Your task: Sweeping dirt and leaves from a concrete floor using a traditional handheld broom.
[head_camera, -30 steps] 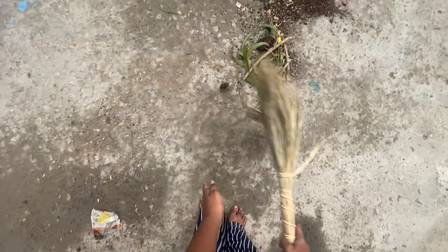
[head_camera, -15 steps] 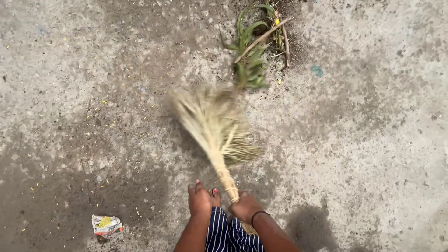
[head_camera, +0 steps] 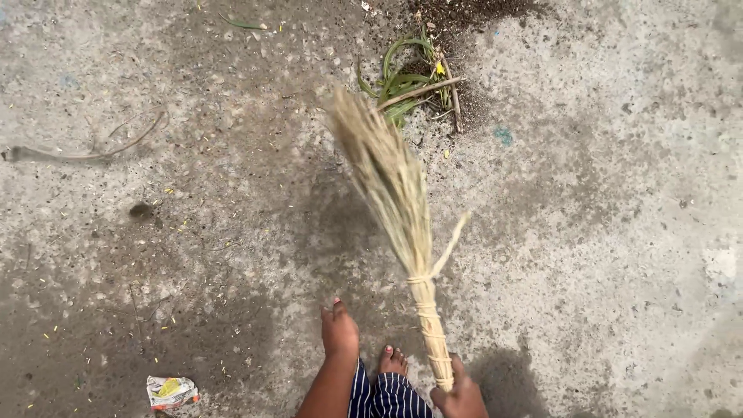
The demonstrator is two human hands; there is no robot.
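I've got the head cam looking straight down at a rough concrete floor (head_camera: 604, 201), mottled w/ damp dark patches; my right hand (head_camera: 462, 399) sits at the bottom edge of frame, fingers wrapped tight round the bound end of a straw broom (head_camera: 398, 209); only part of the hand shows, but the clamp on the handle is plain. The broom runs up and slightly left from that grip; pale cord bands tie the handle, one loose straw sticks out to the right just above the top band; the brush end fans out and its tip lies just beside a small pile of green leaves and sticks (head_camera: 414, 77), whether touching I can't tell. Dark soil is scattered at the top edge beyond that pile.

Left hand (head_camera: 339, 333) hangs over the floor near the broom handle, not touching it; it holds nothing, fingers together and pointing away from me; painted nails show. Between the two hands I see a bare foot (head_camera: 392, 361) and a bit of striped navy cloth (head_camera: 383, 395).

Well apart: a crumpled wrapper (head_camera: 172, 391) at lower left; a thin dry twig (head_camera: 85, 151) at far left; tiny yellow flecks dotted across the floor.
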